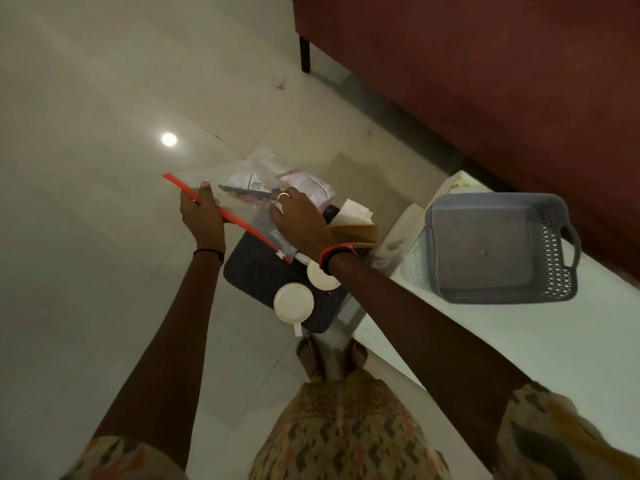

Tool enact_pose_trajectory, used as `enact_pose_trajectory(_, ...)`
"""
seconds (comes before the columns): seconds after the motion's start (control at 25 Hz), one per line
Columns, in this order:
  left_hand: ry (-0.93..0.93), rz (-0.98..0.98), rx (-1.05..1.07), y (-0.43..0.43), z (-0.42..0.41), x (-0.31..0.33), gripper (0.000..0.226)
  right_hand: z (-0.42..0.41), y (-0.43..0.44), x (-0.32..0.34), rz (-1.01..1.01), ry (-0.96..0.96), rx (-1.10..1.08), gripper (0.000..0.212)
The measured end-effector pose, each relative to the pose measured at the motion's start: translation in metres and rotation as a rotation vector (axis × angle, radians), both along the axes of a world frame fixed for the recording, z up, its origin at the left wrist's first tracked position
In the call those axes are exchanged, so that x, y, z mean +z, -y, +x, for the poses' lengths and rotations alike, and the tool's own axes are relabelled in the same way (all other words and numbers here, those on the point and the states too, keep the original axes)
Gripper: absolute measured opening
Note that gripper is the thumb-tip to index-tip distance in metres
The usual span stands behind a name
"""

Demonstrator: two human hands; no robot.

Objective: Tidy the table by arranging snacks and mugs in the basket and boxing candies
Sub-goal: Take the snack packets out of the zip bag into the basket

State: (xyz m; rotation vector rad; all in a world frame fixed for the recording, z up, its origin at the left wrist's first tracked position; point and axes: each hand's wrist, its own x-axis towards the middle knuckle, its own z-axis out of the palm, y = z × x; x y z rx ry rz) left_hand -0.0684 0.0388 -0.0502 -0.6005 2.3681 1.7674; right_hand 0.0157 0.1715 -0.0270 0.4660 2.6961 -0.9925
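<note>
Holding a clear zip bag (pixel 249 192) with a red seal strip over the dark basket (pixel 273 271) on the floor, we judge ourselves at the snack-gathering step, with nothing boxed yet. Our left hand (pixel 202 216) is closed on the red strip at the bag's mouth, thumb on top and fingers curled under it. Our right hand (pixel 299 220) is inside or against the open mouth, fingers bent onto the packets; we cannot tell whether it grips one or only presses the plastic. Through the film we see a white printed snack packet (pixel 251 185) and, beyond it, a smaller pink-edged pouch (pixel 308 185), both above the dark basket. Two white mugs (pixel 293 303) rest on that basket's near side, one just beside our right wrist, and a brown paper bag (pixel 356 230) stands at its far right edge. To the right of the dark basket, on the pale table (pixel 519 341), sits a grey lattice basket (pixel 498 247), which looks empty. Our next move, we think, calls for drawing the packets out or sealing the bag, then carrying snacks and mugs across to the grey basket; the slack film may snag our fingers, so the left hand needs to keep the mouth taut.
</note>
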Motion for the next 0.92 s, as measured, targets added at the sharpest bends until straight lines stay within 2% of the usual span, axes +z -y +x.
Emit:
enact_pose_trajectory(0.08,-0.029,0.019,-0.041,-0.021,-0.005,0.023,0.015,0.007,0.001,0.018,-0.116,-0.089,-0.098,0.040)
enact_pose_trajectory(0.16,-0.047,0.040,-0.082,-0.043,-0.010,0.045,0.029,0.015,0.000,0.033,-0.198,-0.195,-0.199,0.042)
enact_pose_trajectory(0.36,-0.126,0.178,-0.220,-0.088,-0.002,0.100,0.034,0.043,-0.034,0.066,-0.094,-0.382,-0.367,0.032)
enact_pose_trajectory(0.56,-0.244,0.317,-0.319,-0.126,0.027,0.162,0.010,0.089,-0.073,0.106,-0.028,-0.507,-0.554,0.030)
enact_pose_trajectory(0.76,-0.265,0.417,-0.454,-0.166,0.084,0.204,0.011,0.157,-0.110,0.141,-0.072,-0.557,-0.804,0.023)
enact_pose_trajectory(0.92,-0.166,0.449,-0.515,-0.194,0.140,0.208,0.023,0.228,-0.132,0.161,-0.182,-0.614,-0.975,0.014)
